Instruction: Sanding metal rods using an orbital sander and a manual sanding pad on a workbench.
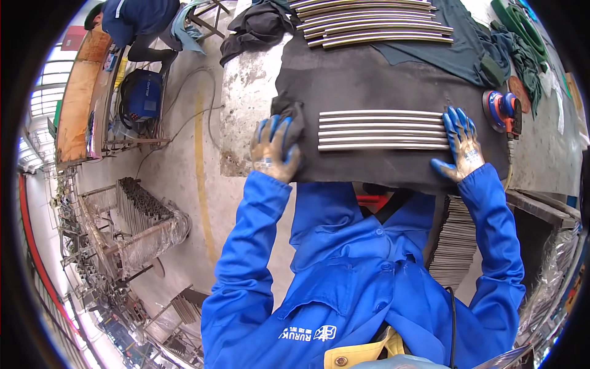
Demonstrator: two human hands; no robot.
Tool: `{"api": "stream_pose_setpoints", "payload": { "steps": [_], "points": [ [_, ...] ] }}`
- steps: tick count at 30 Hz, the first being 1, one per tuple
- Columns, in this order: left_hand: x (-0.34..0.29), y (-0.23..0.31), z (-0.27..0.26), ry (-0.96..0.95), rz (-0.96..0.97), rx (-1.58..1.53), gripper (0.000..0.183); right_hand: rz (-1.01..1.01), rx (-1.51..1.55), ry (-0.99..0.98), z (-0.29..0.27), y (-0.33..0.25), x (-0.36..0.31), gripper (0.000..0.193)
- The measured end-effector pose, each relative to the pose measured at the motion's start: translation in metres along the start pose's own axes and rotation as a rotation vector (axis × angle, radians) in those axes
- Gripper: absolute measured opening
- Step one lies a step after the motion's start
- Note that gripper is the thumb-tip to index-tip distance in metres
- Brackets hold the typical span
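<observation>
Several shiny metal tubes [381,131] lie side by side on a dark cloth [369,80] that covers the bench in front of me. My right hand [462,146], in a blue-and-white work glove, lies at their right ends with its fingers stretched out. At the left edge of the cloth, my gloved left hand [274,149] rests with fingers apart beside and partly over a bunched dark rag [289,114]. Neither hand has anything gripped in it. A blue and red power sander [503,111] sits just right of my right hand.
More metal tubes [375,21] are laid out at the far side, by a dark green cloth [439,49]. A black garment [258,27] lies at the far left. Beyond it a co-worker [138,24] bends near a blue machine [142,95]. Racked rods [141,206] stand at left.
</observation>
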State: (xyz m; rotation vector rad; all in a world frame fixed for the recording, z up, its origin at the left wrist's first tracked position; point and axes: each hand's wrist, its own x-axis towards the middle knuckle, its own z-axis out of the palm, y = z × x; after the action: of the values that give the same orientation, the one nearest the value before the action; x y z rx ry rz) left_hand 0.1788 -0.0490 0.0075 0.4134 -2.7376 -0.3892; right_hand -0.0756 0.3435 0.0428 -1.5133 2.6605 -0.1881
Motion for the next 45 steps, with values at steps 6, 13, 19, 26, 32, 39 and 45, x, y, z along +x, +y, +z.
{"api": "stream_pose_setpoints", "payload": {
  "steps": [6, 13, 19, 26, 32, 39, 45],
  "points": [
    [-0.003, -0.002, -0.001, 0.059, -0.062, -0.055, 0.065, 0.016, -0.008, -0.001, 0.003, 0.001, -0.005, 0.107],
    [-0.004, -0.002, 0.002, 0.085, -0.069, -0.060, 0.065, 0.002, -0.013, 0.015, 0.000, -0.001, -0.005, 0.107],
    [0.002, 0.002, -0.002, 0.100, -0.072, -0.077, 0.065, 0.006, 0.008, 0.027, 0.005, 0.001, -0.006, 0.108],
    [0.056, 0.104, -0.018, 0.083, 0.210, -0.148, 0.067, 0.011, 0.003, 0.018, 0.007, 0.003, -0.011, 0.106],
    [0.101, 0.225, 0.093, -0.241, 0.298, -0.194, 0.074, -0.041, 0.107, 0.155, 0.035, 0.023, -0.016, 0.106],
    [0.066, 0.086, 0.041, -0.050, 0.175, -0.159, 0.065, -0.006, 0.022, 0.015, 0.001, -0.001, -0.011, 0.107],
    [0.046, -0.024, 0.006, -0.037, -0.055, 0.059, 0.069, -0.007, 0.022, 0.023, 0.001, -0.006, -0.006, 0.105]
  ]
}}
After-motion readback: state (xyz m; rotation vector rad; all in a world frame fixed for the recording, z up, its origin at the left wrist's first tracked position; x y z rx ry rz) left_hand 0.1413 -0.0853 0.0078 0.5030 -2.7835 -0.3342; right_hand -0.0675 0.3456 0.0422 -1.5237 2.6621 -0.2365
